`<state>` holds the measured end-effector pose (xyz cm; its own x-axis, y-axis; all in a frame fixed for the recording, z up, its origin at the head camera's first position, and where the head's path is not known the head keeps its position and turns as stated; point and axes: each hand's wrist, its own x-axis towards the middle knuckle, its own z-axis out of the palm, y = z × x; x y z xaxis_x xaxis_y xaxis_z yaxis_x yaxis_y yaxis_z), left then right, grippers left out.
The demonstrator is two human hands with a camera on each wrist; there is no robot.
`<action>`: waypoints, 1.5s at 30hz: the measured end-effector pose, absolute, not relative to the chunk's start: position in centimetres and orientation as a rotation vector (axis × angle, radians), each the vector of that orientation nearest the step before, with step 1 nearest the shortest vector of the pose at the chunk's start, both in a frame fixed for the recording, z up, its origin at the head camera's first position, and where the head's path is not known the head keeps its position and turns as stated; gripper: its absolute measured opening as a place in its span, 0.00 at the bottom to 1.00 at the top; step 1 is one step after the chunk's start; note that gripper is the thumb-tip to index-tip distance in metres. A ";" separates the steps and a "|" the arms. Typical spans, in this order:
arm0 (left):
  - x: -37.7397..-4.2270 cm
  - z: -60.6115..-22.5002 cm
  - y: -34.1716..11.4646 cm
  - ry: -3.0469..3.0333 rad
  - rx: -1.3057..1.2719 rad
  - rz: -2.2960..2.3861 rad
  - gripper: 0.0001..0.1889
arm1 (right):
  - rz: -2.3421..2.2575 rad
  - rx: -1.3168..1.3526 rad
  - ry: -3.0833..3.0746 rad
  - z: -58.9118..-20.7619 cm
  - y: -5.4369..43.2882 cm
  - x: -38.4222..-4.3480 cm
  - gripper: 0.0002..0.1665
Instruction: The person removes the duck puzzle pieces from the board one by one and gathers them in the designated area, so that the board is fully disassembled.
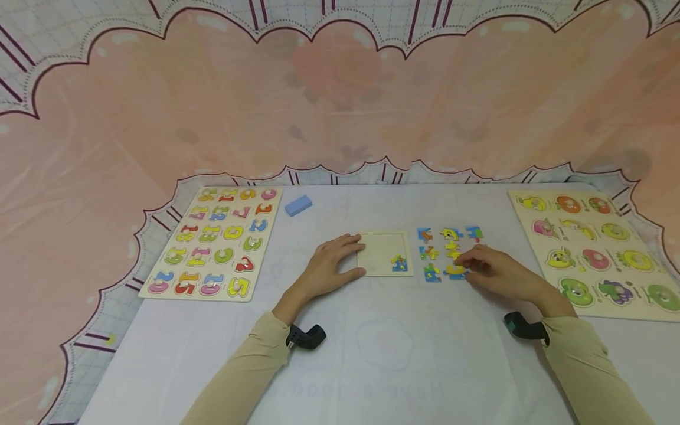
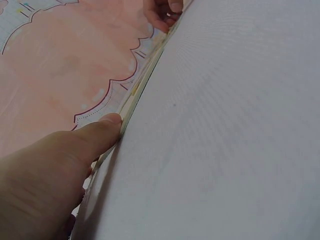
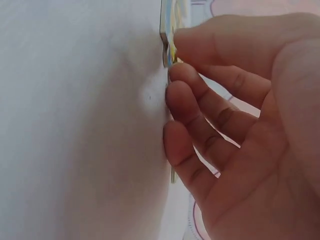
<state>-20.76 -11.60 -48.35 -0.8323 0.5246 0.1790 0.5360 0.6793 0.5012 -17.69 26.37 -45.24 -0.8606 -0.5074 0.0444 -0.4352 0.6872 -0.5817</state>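
Observation:
My left hand rests at the left side of a small square wooden puzzle tray, thumb and fingers spread along its edge. In the left wrist view the thumb presses at the tray's rim. One colourful jigsaw piece lies in the tray's lower right corner. Right of the tray, my right hand pinches a yellow-and-blue jigsaw piece at the near end of the loose pieces. In the right wrist view the thumb overlaps that piece; the index fingertip is hidden behind it.
Several loose jigsaw pieces lie in rows beside the tray. A number puzzle board is at the left, a fruit puzzle board at the right. A blue block sits at the back. Patterned cloth hangs behind the white table.

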 end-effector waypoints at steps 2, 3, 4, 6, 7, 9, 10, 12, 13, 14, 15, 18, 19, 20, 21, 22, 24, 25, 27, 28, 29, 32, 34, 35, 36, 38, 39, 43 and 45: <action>-20.8 -48.4 -11.6 -2.858 -0.906 -0.862 0.29 | -0.927 -0.796 2.783 -45.2 26.4 -17.7 0.14; -20.8 -48.4 -11.6 -2.855 -0.909 -0.860 0.29 | -0.935 -0.811 2.792 -45.2 26.4 -17.7 0.14; -20.8 -48.3 -11.5 -2.855 -0.911 -0.859 0.29 | -0.949 -0.825 2.798 -45.2 26.4 -17.7 0.13; -20.8 -48.3 -11.5 -2.848 -0.916 -0.855 0.29 | -0.970 -0.838 2.815 -45.4 26.4 -17.7 0.13; -20.8 -48.3 -11.5 -2.846 -0.918 -0.855 0.29 | -0.979 -0.847 2.823 -45.4 26.3 -17.8 0.13; -20.8 -48.3 -11.6 -2.842 -0.918 -0.854 0.29 | -0.985 -0.880 2.850 -45.6 26.1 -17.9 0.12; -20.8 -48.2 -11.6 -2.840 -0.918 -0.854 0.28 | -0.988 -0.894 2.859 -45.7 25.9 -17.9 0.12; -20.8 -48.2 -11.6 -2.834 -0.918 -0.857 0.28 | -0.984 -0.916 2.882 -45.8 25.6 -18.1 0.12; -20.8 -48.2 -11.6 -2.834 -0.917 -0.859 0.28 | -0.987 -0.916 2.885 -45.7 25.3 -18.2 0.12; -20.7 -48.3 -11.6 -2.833 -0.917 -0.860 0.28 | -0.985 -0.914 2.891 -45.7 25.1 -18.2 0.12; -20.7 -48.3 -11.6 -2.834 -0.915 -0.863 0.28 | -0.987 -0.912 2.889 -45.6 24.8 -18.3 0.12; -20.7 -48.3 -11.6 -2.840 -0.910 -0.868 0.28 | -0.985 -0.901 2.878 -45.4 24.0 -18.5 0.12; -20.7 -48.3 -11.6 -2.843 -0.909 -0.870 0.28 | -0.985 -0.897 2.873 -45.3 23.6 -18.6 0.12; -20.7 -48.4 -11.6 -2.845 -0.908 -0.872 0.28 | -0.984 -0.891 2.870 -45.2 23.3 -18.7 0.12; -20.7 -48.4 -11.6 -2.845 -0.908 -0.874 0.28 | -0.987 -0.878 2.863 -45.2 23.0 -18.7 0.12; -20.7 -48.3 -11.6 -2.845 -0.908 -0.877 0.28 | -0.996 -0.867 2.854 -45.2 22.7 -18.8 0.12; -20.7 -48.3 -11.6 -2.843 -0.910 -0.875 0.28 | -1.007 -0.846 2.835 -45.1 22.1 -18.9 0.13; -20.7 -48.3 -11.6 -2.841 -0.911 -0.873 0.28 | -1.015 -0.837 2.825 -45.1 21.8 -19.0 0.13; -20.7 -48.3 -11.6 -2.840 -0.910 -0.867 0.28 | -1.022 -0.835 2.815 -45.1 21.2 -19.1 0.13; -20.7 -48.3 -11.6 -2.841 -0.908 -0.865 0.28 | -1.023 -0.841 2.811 -45.0 20.9 -19.2 0.13; -20.7 -48.3 -11.6 -2.842 -0.907 -0.862 0.28 | -1.017 -0.845 2.808 -45.0 20.6 -19.3 0.13; -20.8 -48.3 -11.6 -2.845 -0.903 -0.861 0.28 | -1.012 -0.851 2.803 -45.1 19.8 -19.5 0.13; -20.7 -48.3 -11.5 -2.842 -0.904 -0.863 0.29 | -1.003 -0.831 2.789 -45.1 19.3 -19.6 0.14; -20.7 -48.4 -11.5 -2.843 -0.905 -0.861 0.29 | -0.998 -0.822 2.783 -45.1 19.0 -19.7 0.15; -20.7 -48.4 -11.5 -2.842 -0.906 -0.861 0.29 | -0.989 -0.812 2.779 -45.1 18.8 -19.7 0.16; -20.7 -48.4 -11.5 -2.841 -0.910 -0.858 0.29 | -0.972 -0.807 2.769 -45.0 18.3 -19.7 0.18; -20.7 -48.4 -11.5 -2.840 -0.911 -0.859 0.29 | -0.960 -0.810 2.767 -45.0 18.0 -19.8 0.19; -20.7 -48.4 -11.5 -2.839 -0.911 -0.860 0.29 | -0.898 -0.879 2.781 -44.8 17.0 -19.9 0.21; -20.7 -48.3 -11.5 -2.838 -0.910 -0.865 0.29 | -0.870 -0.903 2.797 -44.8 16.5 -19.9 0.21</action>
<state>-20.72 -11.49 -48.29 -0.8273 0.5254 0.1986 0.5469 0.6728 0.4982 -19.95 16.49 -44.76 -0.8237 -0.5586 0.0971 -0.5152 0.6659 -0.5396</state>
